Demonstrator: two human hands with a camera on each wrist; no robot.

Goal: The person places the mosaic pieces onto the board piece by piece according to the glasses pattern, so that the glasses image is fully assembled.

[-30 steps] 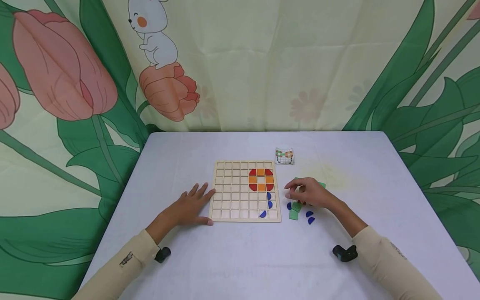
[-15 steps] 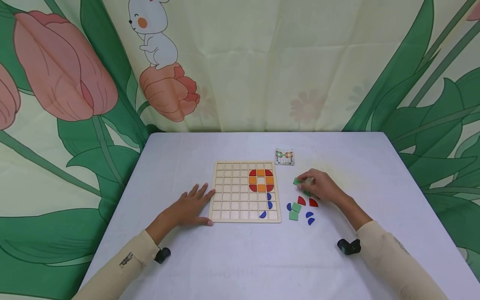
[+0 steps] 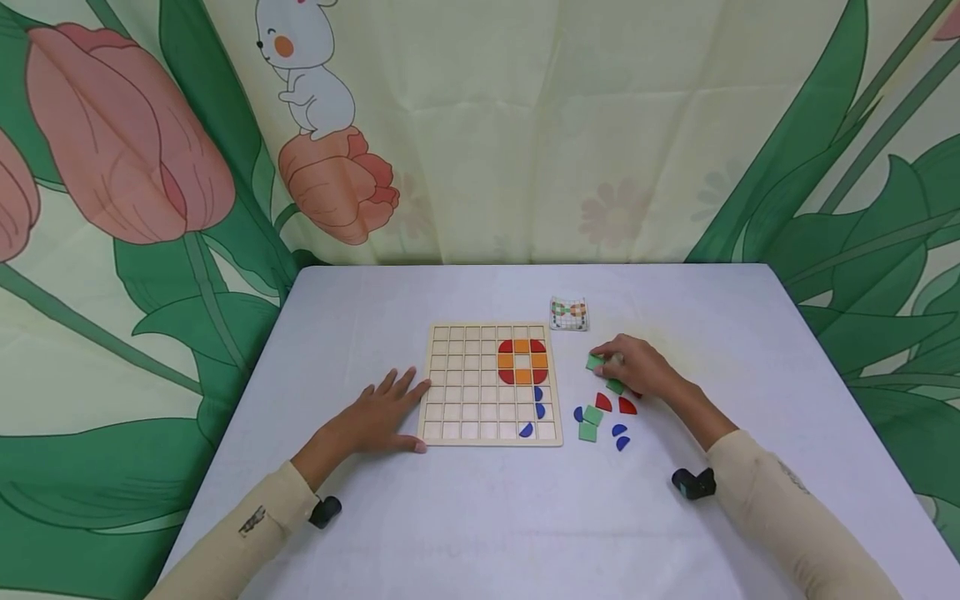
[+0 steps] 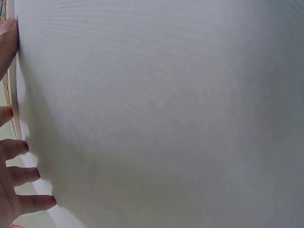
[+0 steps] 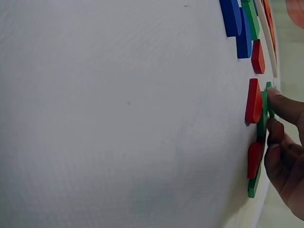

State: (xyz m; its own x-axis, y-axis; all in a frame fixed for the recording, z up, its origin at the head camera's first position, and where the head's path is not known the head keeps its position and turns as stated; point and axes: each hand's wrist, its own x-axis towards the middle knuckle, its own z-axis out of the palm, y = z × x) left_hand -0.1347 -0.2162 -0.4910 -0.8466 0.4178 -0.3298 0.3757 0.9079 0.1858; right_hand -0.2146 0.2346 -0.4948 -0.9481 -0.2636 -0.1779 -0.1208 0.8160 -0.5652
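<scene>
A wooden grid board point(image 3: 461, 393) lies on the table, with orange squares and red quarter-rounds forming a ring at its upper right and blue half-rounds below. My left hand point(image 3: 380, 419) lies with fingers spread, thumb and little-finger side apart, touching the board's left edge. Right of the board, my right hand point(image 3: 636, 367) pinches a green square tile point(image 3: 593, 362) between thumb and finger, low at the table. Beneath that hand sits another green tile point(image 3: 615, 387). In the right wrist view, red pieces point(image 5: 253, 100) lie beside the fingers.
Loose red quarter-rounds point(image 3: 627, 406), green squares point(image 3: 587, 432) and blue half-rounds point(image 3: 619, 430) are scattered right of the board. A small pattern card point(image 3: 569, 313) lies behind the board's right corner. A printed curtain point(image 3: 480, 150) hangs behind the table point(image 3: 480, 517).
My right hand has moved back and right from beside the board to the green tile, uncovering red pieces. It has barely shifted in the last half second. My left hand stays put.
</scene>
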